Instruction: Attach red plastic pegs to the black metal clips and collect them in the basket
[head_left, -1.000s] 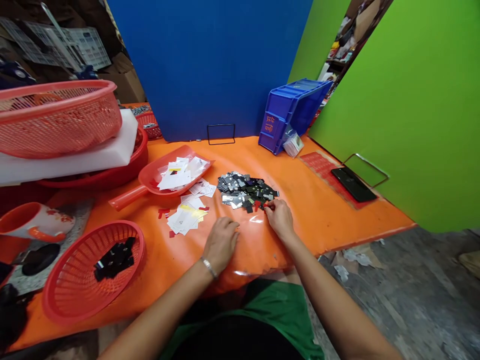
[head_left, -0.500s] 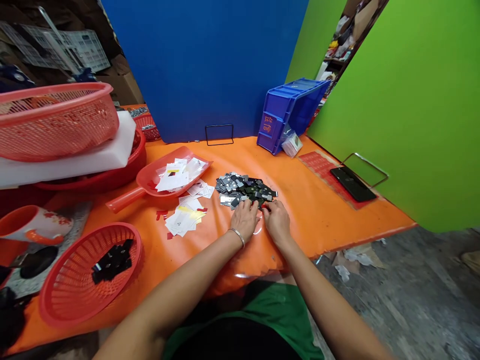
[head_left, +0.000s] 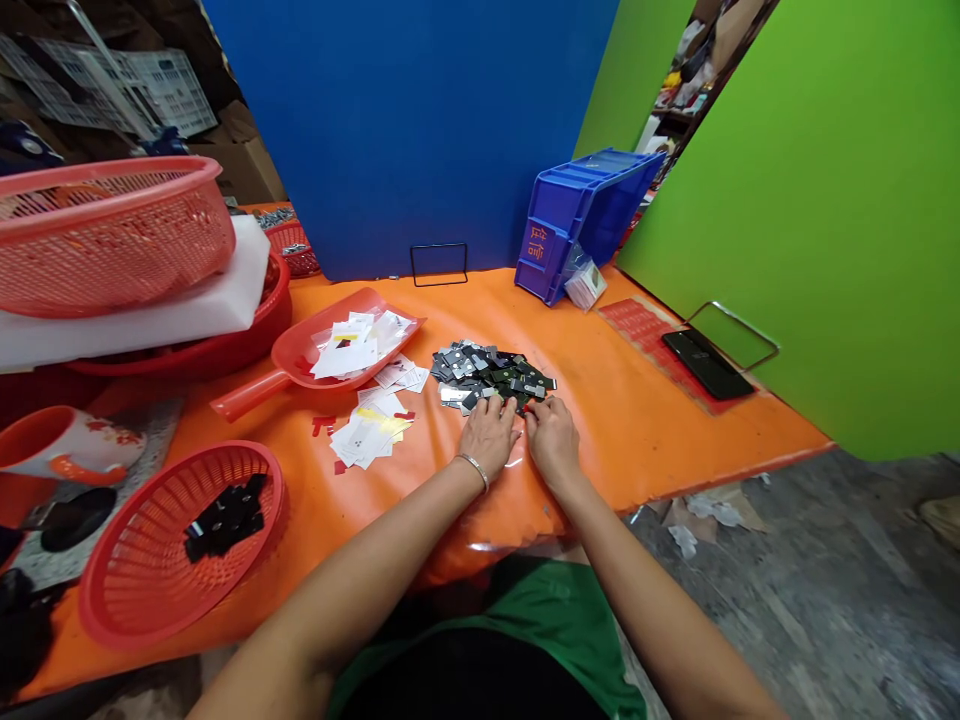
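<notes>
A heap of small flat black and silver metal pieces (head_left: 487,372) lies on the orange tabletop in front of me. My left hand (head_left: 489,438), with a bracelet at the wrist, is at the heap's near edge, its fingers bent down; what they grip is hidden. Close by on the right, my right hand (head_left: 553,440) has its fingers closed at a small red piece (head_left: 528,408), which shows at the fingertips. The two hands nearly meet. Left of them lie white paper cards (head_left: 367,440) with red scraps (head_left: 322,426) around them.
A red scoop (head_left: 307,350) holds more cards. A red basket (head_left: 150,590) with black pieces stands at the near left, beside a mug (head_left: 82,445). Stacked baskets (head_left: 112,250) rise behind. A blue bin (head_left: 551,235) and a phone (head_left: 705,362) are at the right, before upright panels.
The view has shifted very slightly. Both hands stay at the heap's near edge in almost the same pose.
</notes>
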